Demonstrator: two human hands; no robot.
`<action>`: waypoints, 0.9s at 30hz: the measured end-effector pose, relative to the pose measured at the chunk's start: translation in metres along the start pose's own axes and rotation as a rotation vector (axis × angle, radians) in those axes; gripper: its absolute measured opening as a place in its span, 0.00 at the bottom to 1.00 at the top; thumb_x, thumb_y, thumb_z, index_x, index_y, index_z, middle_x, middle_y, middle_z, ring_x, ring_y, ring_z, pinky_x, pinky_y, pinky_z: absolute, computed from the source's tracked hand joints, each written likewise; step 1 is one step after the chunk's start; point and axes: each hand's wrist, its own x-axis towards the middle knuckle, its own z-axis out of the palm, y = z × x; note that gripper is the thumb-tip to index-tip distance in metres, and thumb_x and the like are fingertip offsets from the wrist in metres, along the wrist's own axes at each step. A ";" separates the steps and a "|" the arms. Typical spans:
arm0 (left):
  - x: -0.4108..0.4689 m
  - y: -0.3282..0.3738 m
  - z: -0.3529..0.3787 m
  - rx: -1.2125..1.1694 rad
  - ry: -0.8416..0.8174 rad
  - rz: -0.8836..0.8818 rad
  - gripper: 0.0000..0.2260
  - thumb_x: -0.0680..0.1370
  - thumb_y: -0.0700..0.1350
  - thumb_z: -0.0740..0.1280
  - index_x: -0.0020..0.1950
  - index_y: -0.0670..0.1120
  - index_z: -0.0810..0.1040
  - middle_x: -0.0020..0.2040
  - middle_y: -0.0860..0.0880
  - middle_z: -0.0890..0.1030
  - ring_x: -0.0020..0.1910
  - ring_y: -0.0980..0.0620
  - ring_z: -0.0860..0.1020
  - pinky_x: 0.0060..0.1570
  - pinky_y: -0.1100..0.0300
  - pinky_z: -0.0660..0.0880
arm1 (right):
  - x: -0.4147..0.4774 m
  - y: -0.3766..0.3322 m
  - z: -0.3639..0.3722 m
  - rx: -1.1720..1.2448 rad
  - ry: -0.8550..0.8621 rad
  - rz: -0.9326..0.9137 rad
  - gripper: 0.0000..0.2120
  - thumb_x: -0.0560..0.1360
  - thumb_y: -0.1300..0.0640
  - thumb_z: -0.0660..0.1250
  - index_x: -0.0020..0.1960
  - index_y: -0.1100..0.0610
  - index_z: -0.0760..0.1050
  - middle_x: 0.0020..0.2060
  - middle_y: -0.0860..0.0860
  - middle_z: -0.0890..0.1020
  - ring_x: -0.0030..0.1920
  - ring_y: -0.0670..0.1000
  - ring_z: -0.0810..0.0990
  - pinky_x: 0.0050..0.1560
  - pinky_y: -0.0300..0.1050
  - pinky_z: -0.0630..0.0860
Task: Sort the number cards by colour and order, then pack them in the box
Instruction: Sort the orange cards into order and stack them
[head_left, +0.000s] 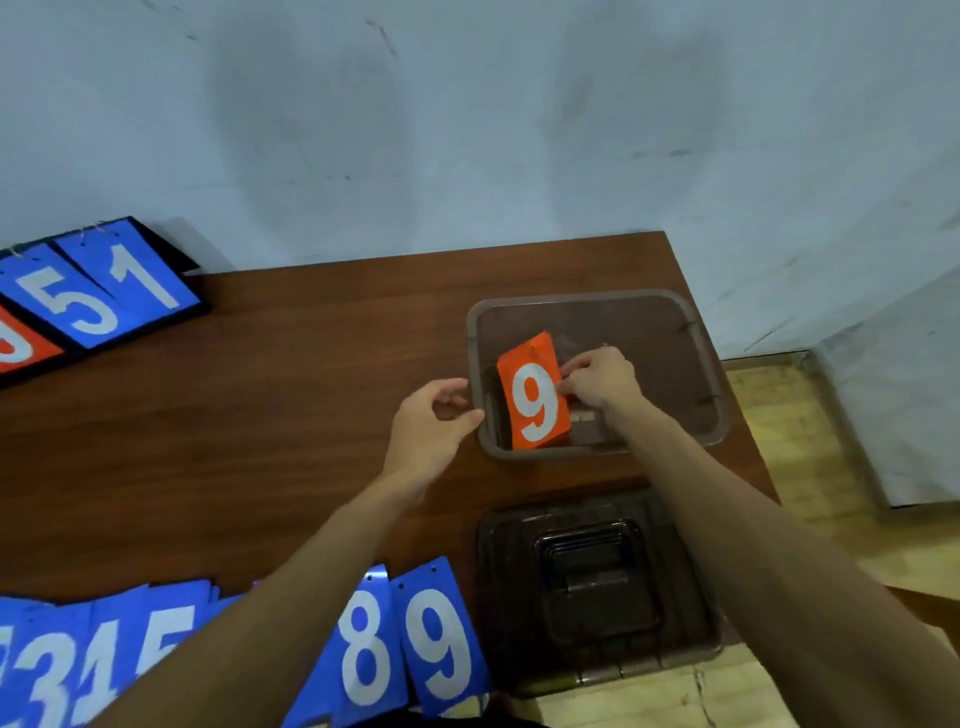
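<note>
Orange card, bearing a white 9, stood tilted inside the translucent brown box, towards the box's left side, its face turned to the camera. Whether more cards lay behind it could not be told. The right hand reached into the box and pinched the card's right edge between thumb and curled fingers. The left hand hung just beside the box's left wall, fingers loosely curled and holding nothing; whether its fingertips touched the rim could not be told. The box sat near the far right corner of the wooden table. The dark lid, handle uppermost, lay on the table on the near side of the box. Along the near edge lay a row of blue cards: an 8 and a 9 side by side, with others to their left partly hidden by the left forearm. A black-framed scoreboard showing blue 5 and 1 lay at the far left.
</note>
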 end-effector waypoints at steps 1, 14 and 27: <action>0.001 0.000 0.000 -0.002 0.007 -0.004 0.17 0.74 0.41 0.71 0.62 0.47 0.76 0.48 0.53 0.79 0.46 0.60 0.76 0.41 0.72 0.72 | 0.005 -0.003 0.005 -0.053 -0.040 -0.004 0.09 0.72 0.61 0.71 0.52 0.60 0.81 0.48 0.53 0.82 0.49 0.52 0.81 0.48 0.45 0.79; -0.003 0.002 -0.010 0.080 -0.054 0.030 0.13 0.75 0.44 0.70 0.58 0.49 0.76 0.49 0.52 0.80 0.49 0.55 0.78 0.48 0.61 0.77 | 0.003 -0.014 0.023 -0.590 0.050 -0.249 0.06 0.75 0.57 0.64 0.48 0.60 0.75 0.43 0.55 0.82 0.40 0.54 0.81 0.42 0.47 0.79; -0.022 -0.065 -0.195 0.316 -0.074 0.054 0.08 0.78 0.46 0.66 0.56 0.51 0.78 0.50 0.54 0.79 0.50 0.57 0.76 0.45 0.68 0.72 | -0.122 -0.139 0.112 -0.317 0.076 -0.854 0.08 0.76 0.56 0.64 0.52 0.54 0.80 0.45 0.47 0.78 0.47 0.46 0.77 0.51 0.37 0.72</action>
